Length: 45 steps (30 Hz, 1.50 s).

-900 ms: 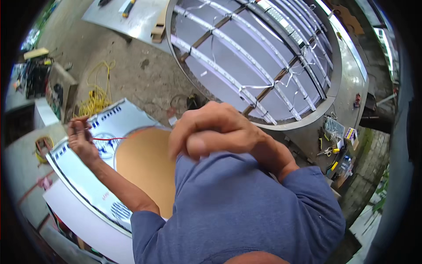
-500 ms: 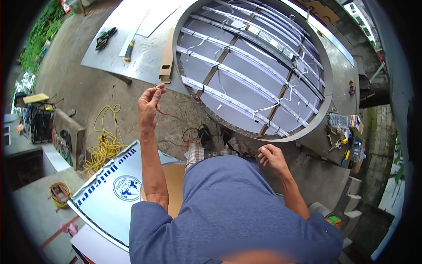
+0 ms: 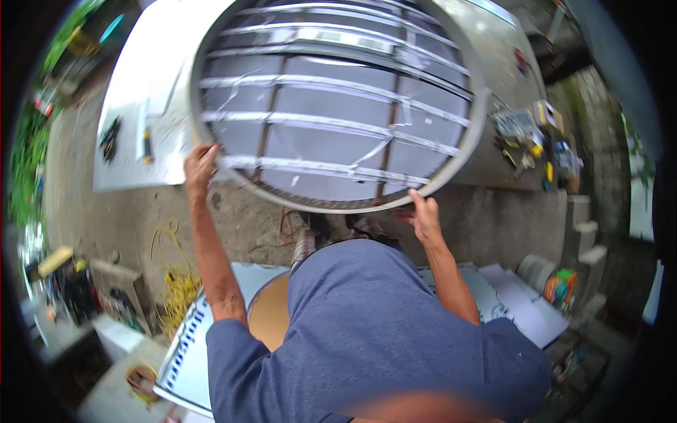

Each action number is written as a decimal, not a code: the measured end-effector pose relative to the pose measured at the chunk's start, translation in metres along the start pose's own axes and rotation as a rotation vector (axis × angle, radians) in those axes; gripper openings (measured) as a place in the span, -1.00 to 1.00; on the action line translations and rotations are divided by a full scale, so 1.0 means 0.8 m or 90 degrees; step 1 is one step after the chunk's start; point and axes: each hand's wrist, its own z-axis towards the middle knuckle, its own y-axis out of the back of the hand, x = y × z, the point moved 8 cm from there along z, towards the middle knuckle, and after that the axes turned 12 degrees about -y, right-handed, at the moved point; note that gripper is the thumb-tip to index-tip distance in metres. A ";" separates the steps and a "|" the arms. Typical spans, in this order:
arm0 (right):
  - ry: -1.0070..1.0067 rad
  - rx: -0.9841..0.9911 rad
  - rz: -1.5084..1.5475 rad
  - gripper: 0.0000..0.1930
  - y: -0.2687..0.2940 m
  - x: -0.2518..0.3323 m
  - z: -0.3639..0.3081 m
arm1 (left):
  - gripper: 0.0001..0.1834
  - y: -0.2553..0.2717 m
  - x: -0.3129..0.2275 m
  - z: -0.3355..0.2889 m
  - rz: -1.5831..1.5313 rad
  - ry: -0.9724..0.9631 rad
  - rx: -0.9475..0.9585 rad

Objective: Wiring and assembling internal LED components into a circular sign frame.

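A round frame (image 3: pixel 480 107) lies ahead of the person, over the metal surface (image 3: pixel 151 63), its pale strips (image 3: pixel 331 124) running roughly left to right. The left hand (image 3: pixel 200 168) grasps it at near left, the right hand (image 3: pixel 426 218) at near right; neither is nearer.

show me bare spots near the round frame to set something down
Tabletop: bare between the yellow-trimmed tool and the round frame. Floor: bare between the tabletop's front edge and the yellow cable. Crowded: right of the frame, with loose tools and a carton.
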 end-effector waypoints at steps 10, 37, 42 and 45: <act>0.067 -0.030 -0.119 -0.74 -0.009 0.050 -0.006 | -0.80 -0.012 -0.005 0.051 0.420 -0.027 0.098; 0.257 -0.182 -0.349 -0.65 0.055 0.141 0.012 | -0.80 -0.023 -0.015 -0.079 0.445 -0.181 0.043; 0.171 -0.031 -0.129 -0.65 0.136 0.196 0.023 | -0.78 -0.025 -0.005 -0.067 0.426 0.001 0.048; 0.551 -0.397 -0.371 -0.67 0.205 0.233 0.104 | -0.77 -0.027 -0.017 -0.050 0.446 -0.017 0.071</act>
